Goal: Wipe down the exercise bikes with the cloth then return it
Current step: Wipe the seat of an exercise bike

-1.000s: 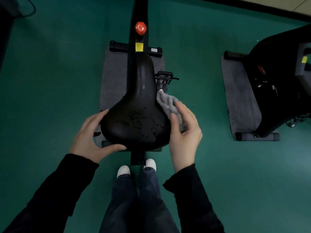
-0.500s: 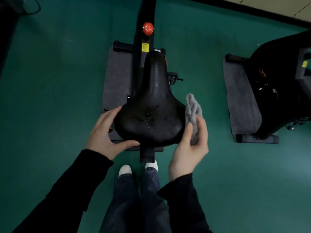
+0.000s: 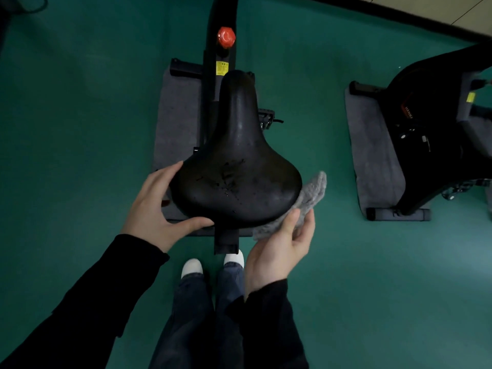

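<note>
- The small grey fluffy cloth (image 3: 308, 198) is held in the right hand (image 3: 279, 251), pressed against the rear right rim of the black padded bike saddle (image 3: 237, 179) and partly tucked beneath that edge.
- The cloth is judged to be light, soft and limp; it folds around whatever it meets, so it is best gripped bunched between thumb and fingers, as it is here, with a loose end left free to wipe.
- Its long axis is laid diagonally, from the thumb near the saddle's rear up and to the right, where the free end sticks out past the saddle's side.
- The right hand is closed on the cloth, thumb on top and fingers curled below.
- The left hand (image 3: 157, 206) is spread around the saddle's left rear edge, thumb under the back rim; nothing is held in it, and the saddle appears to be steadied by it.
- The saddle is pointed away from the person, its narrow nose toward the red round knob (image 3: 226, 37) on the black frame; damp-looking specks are seen on its wide part.
- The bike stands on a grey floor mat (image 3: 175, 118) laid on green flooring (image 3: 80, 115).
- A second black exercise bike (image 3: 436, 129) is seen well apart to the right on its own mat, judged to be unwiped as yet.
</note>
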`<action>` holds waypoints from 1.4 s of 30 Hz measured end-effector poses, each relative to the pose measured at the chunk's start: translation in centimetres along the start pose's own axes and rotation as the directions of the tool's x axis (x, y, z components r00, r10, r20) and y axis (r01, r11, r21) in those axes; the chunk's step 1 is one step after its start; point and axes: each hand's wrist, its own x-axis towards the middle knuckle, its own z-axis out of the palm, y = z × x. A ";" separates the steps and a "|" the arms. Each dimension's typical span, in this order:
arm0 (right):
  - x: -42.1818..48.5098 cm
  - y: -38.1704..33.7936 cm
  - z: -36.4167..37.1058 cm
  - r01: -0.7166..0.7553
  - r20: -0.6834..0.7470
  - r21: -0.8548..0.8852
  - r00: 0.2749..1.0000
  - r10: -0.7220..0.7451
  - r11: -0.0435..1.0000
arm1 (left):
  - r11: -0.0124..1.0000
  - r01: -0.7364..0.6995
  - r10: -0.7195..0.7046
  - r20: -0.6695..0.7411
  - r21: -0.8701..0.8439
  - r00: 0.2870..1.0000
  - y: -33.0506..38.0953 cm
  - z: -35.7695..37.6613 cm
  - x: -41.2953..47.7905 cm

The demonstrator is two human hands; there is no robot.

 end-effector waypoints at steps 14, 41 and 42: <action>3.1 -3.2 0.3 0.813 0.722 -0.340 0.548 -0.422 0.473 | 0.999 -0.046 0.045 0.028 0.027 0.999 -0.2 0.1 0.2; 4.4 -6.1 4.0 0.993 0.995 0.063 -0.055 -0.083 0.099 | 0.999 0.029 -0.029 0.007 -0.042 1.000 0.0 0.4 -0.3; 4.9 -6.3 4.2 0.991 0.994 0.092 -0.086 -0.060 0.099 | 0.999 0.037 -0.037 -0.006 -0.038 0.999 0.1 0.5 -0.4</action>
